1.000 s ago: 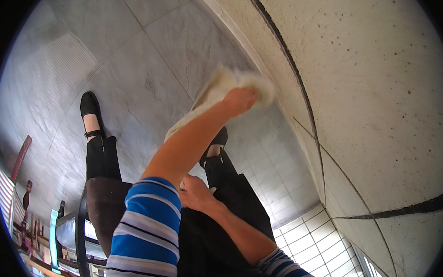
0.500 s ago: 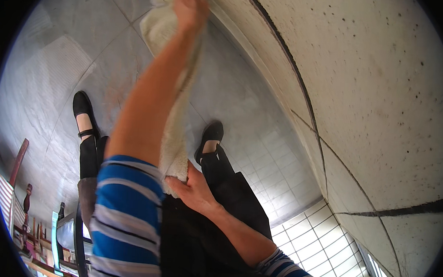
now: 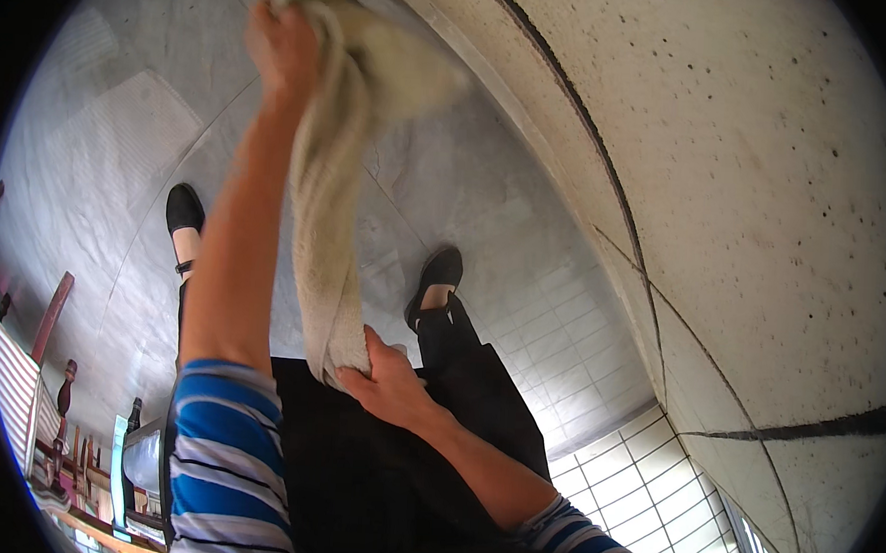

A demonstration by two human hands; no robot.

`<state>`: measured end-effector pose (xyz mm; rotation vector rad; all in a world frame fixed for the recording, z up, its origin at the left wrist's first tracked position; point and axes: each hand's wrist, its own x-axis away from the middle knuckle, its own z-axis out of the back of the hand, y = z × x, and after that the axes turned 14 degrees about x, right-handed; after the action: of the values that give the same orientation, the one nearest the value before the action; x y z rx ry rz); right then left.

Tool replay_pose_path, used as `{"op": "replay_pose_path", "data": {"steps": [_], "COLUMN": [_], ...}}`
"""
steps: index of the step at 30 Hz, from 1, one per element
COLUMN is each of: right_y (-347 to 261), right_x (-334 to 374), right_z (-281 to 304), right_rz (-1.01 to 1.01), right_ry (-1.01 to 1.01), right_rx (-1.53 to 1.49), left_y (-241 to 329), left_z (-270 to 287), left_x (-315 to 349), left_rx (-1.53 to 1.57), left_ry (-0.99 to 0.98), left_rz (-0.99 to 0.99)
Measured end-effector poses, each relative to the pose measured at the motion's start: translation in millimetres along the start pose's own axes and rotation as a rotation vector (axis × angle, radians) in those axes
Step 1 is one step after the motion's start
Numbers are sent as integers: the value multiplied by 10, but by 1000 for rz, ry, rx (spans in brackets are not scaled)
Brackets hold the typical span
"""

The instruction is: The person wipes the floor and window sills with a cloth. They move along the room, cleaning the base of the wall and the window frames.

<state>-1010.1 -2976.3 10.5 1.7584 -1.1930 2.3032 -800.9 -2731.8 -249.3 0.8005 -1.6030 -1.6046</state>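
Observation:
A long cream-coloured towel (image 3: 328, 220) hangs stretched and loosely twisted over the floor in front of me. Up at the far end my left hand (image 3: 286, 53) is closed round it, with the arm reaching well out. Beyond that grip, a loose flap of the towel spreads to the right, blurred by motion. Close to my body, my right hand (image 3: 390, 379) pinches the near end between thumb and fingers. Some of the right hand's fingers are hidden under the cloth.
Grey floor tiles (image 3: 506, 230) lie below, with my two black shoes (image 3: 441, 268) on them. A pale speckled wall (image 3: 749, 172) with dark lines curves along the right. White tiles (image 3: 642, 487) show at lower right. Wooden furniture (image 3: 59, 427) stands at lower left.
My left hand has swung left and slightly nearer with the far end of the towel. More of the cloth shows, and its flap now flares to the right. The right hand stays nearly in place.

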Motion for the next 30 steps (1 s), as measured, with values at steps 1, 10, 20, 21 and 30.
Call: {"op": "replay_pose_path", "data": {"steps": [1, 10, 20, 21, 30], "right_y": [-32, 175, 63, 5, 0], "right_x": [-8, -27, 4, -1, -54], "right_z": [33, 5, -12, 39, 228], "right_rz": [48, -72, -79, -56, -148], "right_ry": [68, -57, -89, -50, 81], "right_rx": [-76, 54, 73, -29, -449], "left_y": [-21, 44, 263, 313, 116], "left_z": [-108, -1052, 334, 428, -1256], "left_x": [-263, 2296, 412, -70, 367], "left_rx": [-37, -287, -171, 150, 159], "left_ry": [-13, -803, -107, -82, -25], "left_rz": [1, 65, 367, 332, 104]}}
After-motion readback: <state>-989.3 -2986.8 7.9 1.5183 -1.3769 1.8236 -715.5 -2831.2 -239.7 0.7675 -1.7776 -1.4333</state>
